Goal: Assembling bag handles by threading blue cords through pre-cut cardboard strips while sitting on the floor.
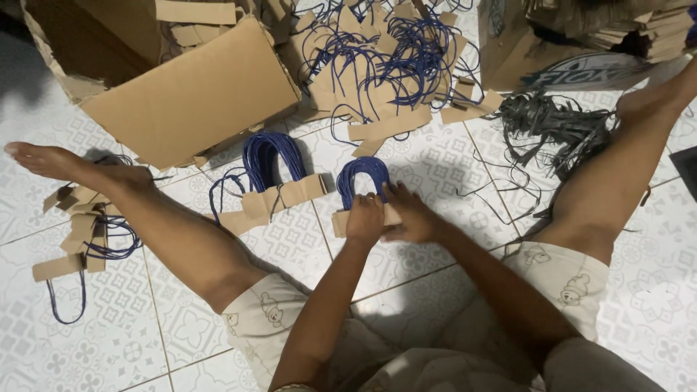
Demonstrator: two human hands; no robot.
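1. Two hands, my left hand (365, 218) and right hand (408, 215), are gripping a bundle of blue-cord bag handles (363, 190) at centre.
2. One finished bundle (272, 181) is lying at nine o'clock.
3. Many loose handles (385, 65) are waiting at twelve o'clock.

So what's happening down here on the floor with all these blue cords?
A person sits on the tiled floor with legs spread. Both hands, the left hand and the right hand, press together a small stack of cardboard strips with blue cord loops. A larger finished-looking bundle lies just to the left of it. A loose heap of the same pieces lies ahead, beside an open cardboard box, with black straps to the right.
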